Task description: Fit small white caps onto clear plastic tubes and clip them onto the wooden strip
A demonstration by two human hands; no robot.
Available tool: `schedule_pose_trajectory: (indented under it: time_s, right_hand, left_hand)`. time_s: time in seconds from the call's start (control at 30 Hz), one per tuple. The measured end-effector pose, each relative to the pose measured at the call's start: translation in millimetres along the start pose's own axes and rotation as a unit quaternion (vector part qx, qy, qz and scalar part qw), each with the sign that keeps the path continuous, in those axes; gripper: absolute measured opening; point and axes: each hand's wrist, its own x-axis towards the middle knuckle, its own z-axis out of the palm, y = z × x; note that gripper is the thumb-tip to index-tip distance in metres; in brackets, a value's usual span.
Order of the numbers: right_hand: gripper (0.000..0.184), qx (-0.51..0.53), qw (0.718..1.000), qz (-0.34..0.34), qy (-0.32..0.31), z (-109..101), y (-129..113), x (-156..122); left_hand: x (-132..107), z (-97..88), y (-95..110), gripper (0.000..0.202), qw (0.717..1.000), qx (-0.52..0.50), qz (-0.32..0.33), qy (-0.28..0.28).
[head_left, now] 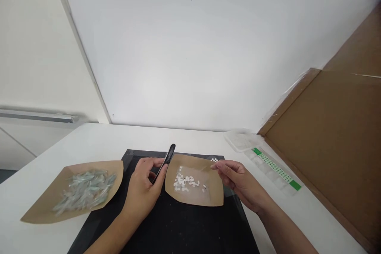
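The left hand point(145, 184) grips a black stick point(170, 153) beside the tray point(216, 195) holding white bits point(180, 183); the right hand point(238, 176) is pinched closed over its right rim, on what I can't tell; one knock could scatter bits across the mat point(190, 230)

No legible text or labels anywhere.
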Motion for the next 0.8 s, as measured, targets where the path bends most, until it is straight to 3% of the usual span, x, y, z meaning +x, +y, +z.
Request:
schedule_pose_trajectory:
  time_s: [0.33,0.8]
  right_hand:
    - [0.036,0.134,0.991,0.011,-0.018,10,-5,-5]
    - [0.036,0.172,0.984,0.009,-0.055,9,-7,-8]
  left_hand:
    - [-1,0.0,1,0.035,1.000,0.011,-0.006,-0.007]
    - [-1,2.0,-4,0.034,1.000,0.018,0.004,-0.017]
